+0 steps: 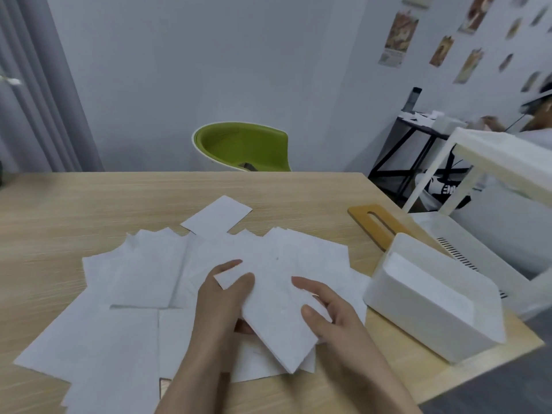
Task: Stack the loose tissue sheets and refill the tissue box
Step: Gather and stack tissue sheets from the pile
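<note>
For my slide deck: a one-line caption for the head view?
Both hands hold a tissue stack above loose sheets, beside the open tissue box.

The left hand (222, 297) covers part of the tissue stack (279, 309), and its fingertips are tucked out of sight beneath it. The loose sheets (134, 282) overlap, so their number cannot be told. The wooden lid (377, 225) is partly hidden behind the tissue box (430, 297). The wall pictures (397, 37) are blurred.
</note>
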The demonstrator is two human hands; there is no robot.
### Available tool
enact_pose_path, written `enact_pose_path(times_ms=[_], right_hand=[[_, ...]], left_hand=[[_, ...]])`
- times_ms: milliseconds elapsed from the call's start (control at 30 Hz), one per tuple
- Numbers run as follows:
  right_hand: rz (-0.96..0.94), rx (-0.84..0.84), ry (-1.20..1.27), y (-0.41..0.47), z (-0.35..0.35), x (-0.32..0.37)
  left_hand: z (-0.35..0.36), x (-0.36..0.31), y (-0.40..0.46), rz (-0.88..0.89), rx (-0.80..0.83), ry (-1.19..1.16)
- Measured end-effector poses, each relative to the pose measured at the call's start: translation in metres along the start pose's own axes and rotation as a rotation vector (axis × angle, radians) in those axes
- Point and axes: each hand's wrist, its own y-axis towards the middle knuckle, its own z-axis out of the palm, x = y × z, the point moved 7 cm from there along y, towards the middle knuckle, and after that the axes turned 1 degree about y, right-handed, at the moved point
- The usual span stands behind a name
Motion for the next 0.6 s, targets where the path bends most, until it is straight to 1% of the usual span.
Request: enact_pose_path(times_ms=[67, 100, 267, 333, 400, 467, 600], right_hand=[[0.020, 0.038, 0.026, 0.000, -0.006, 0.000], [0.015, 0.021, 0.053, -0.001, -0.009, 0.001], [-0.008, -0.157, 0.241, -0.008, -0.013, 0.000], [-0.048, -0.189, 0.244, -0.011, -0.006, 0.001], [-0.081, -0.208, 0.237, -0.014, 0.001, 0.003], [-0.080, -0.215, 0.210, -0.015, 0.002, 0.004], [-0.071, -0.208, 0.172, -0.013, -0.004, 0.000]], left_hand=[[0.000, -0.002, 0.001, -0.026, 0.036, 0.025], [0.001, -0.003, 0.001, -0.025, 0.038, 0.023], [0.001, -0.001, -0.005, 0.024, -0.072, -0.104], [0.005, 0.002, -0.009, 0.031, -0.086, -0.147], [0.012, 0.006, -0.013, 0.026, -0.067, -0.170], [0.016, 0.009, -0.015, 0.022, -0.052, -0.186], [0.010, 0.006, -0.014, 0.060, -0.077, -0.168]])
